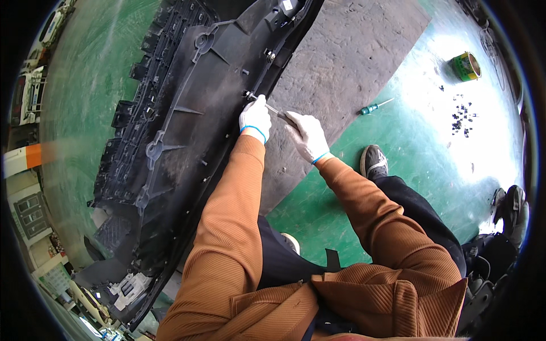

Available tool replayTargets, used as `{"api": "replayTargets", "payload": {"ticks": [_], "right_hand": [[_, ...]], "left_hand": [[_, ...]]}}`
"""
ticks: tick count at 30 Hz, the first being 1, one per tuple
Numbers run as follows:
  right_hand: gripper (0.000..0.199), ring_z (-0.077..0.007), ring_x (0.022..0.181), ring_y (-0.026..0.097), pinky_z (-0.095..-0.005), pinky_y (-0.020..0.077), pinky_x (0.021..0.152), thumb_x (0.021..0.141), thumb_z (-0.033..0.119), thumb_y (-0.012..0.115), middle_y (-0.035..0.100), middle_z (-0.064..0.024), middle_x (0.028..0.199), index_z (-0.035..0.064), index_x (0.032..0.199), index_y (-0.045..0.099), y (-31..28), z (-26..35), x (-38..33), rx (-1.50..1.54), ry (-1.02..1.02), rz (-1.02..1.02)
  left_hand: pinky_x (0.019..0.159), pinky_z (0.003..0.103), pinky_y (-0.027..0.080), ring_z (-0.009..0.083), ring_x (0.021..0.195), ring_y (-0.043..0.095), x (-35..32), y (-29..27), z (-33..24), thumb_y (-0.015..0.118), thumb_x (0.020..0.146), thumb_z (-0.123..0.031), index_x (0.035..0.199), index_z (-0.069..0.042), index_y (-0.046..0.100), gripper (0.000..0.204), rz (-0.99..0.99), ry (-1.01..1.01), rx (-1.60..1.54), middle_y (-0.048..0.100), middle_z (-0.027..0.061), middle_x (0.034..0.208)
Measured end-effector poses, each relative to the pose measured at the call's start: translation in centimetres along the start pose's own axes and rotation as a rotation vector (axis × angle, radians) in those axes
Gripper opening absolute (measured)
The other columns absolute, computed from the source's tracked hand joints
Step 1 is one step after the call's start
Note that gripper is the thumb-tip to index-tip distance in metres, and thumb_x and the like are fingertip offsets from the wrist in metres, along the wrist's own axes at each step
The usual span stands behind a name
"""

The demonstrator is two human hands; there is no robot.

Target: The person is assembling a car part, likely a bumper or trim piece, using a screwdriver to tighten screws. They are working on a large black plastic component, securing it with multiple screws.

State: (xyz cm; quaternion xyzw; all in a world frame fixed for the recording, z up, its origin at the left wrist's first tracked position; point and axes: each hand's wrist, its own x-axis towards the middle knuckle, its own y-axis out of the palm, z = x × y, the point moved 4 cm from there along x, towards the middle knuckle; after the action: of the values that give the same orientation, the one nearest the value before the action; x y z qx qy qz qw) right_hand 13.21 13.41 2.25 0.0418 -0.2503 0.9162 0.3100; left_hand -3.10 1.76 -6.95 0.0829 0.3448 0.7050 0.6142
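A glossy green floor (318, 207) spreads through the room, with strong white glare on the right. A worn, grey-brown mat (347, 48), scuffed and pitted, lies on it, and its straight right edge runs slantwise across the floor. A long black plastic panel (202, 122), ribbed inside and fitted with small studs and fasteners, lies along the mat's left side and overlaps it. At the far left, an orange-and-white band (24, 159) and a dark grille-like panel (31, 213) show among things bent by the lens.

The one clear container is a green-and-yellow can (465, 67) on the floor at the upper right, its round mouth turned rightward in this view; its contents cannot be made out. Near it, small black pieces (462, 119) lie scattered loose on the floor. A green-handled screwdriver (375, 107) rests on the floor just beside the mat's edge.

Both hands wear white gloves with blue cuff edges. The right hand (307, 136) is closed around the handle of a thin-shafted tool (273, 109), whose shaft points toward the panel's right edge. The left hand (255, 118) is at that edge, its fingers bent beside the shaft's far end; whether it grips the shaft or the panel, I cannot tell.
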Motion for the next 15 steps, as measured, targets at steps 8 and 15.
{"api": "replayTargets", "payload": {"ticks": [8,15], "right_hand": [[0.037,-0.0173,0.065,0.047,-0.0332,0.0421,0.067,0.107,0.035,0.059,0.053,-0.0001,0.076,0.0018,0.121,0.064,2.5,-2.2,-1.9,1.257,0.938,0.222],[0.037,-0.0268,0.088,0.066,-0.0421,0.0533,0.086,0.103,0.031,0.065,0.07,-0.01,0.099,0.005,0.129,0.065,0.1,-0.1,-0.2,0.128,0.108,0.1]], "left_hand": [[0.057,0.033,0.043,0.0128,0.061,0.056,0.2,0.2,1.0,0.055,0.109,-0.029,0.096,-0.02,0.064,0.018,-0.417,0.294,0.929,0.053,-0.0041,0.067],[0.038,0.03,0.03,0.0116,0.041,0.042,-1.0,1.4,3.8,0.061,0.108,-0.038,0.102,-0.018,0.067,0.022,-0.581,0.603,1.286,0.045,-0.0059,0.059]]}}
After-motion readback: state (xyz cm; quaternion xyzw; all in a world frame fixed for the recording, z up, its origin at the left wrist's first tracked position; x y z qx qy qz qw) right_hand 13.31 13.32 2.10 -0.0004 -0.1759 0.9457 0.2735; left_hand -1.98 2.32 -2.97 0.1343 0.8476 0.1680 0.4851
